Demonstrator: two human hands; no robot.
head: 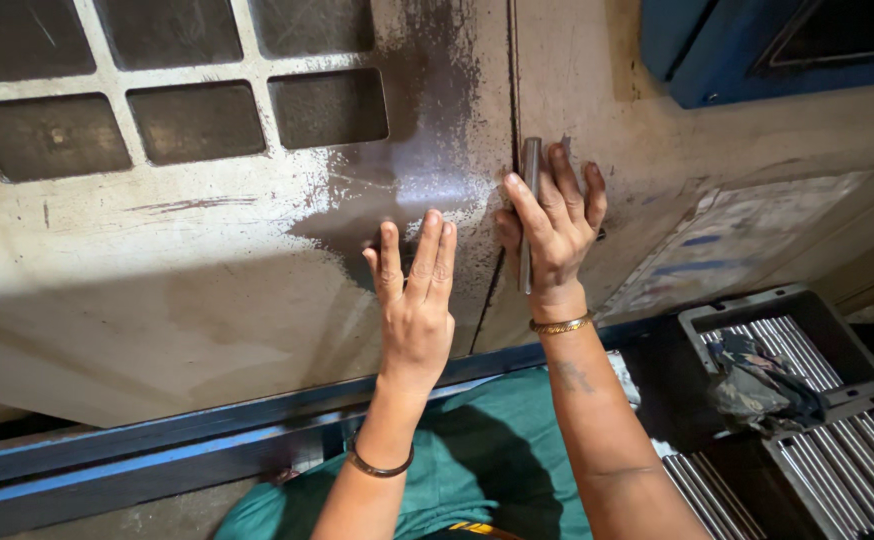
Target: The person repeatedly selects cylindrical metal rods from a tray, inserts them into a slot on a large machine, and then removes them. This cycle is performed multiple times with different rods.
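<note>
Two hands on door: right hand [554,225] grips handle [530,190]; left hand [415,290] flat beside.

Two hands, the left [415,300] and the right [549,225], lie against a worn machine door [207,260], one bangle on each wrist. One metal handle [530,215] runs along the door's right edge. Six dark window panes show at its top left corner. Two trays [807,400] of steel rods sit at lower right, one rag [757,385] across them.

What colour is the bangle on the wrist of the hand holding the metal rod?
Gold, seen in the head view: the bangle sits below the right hand.
</note>
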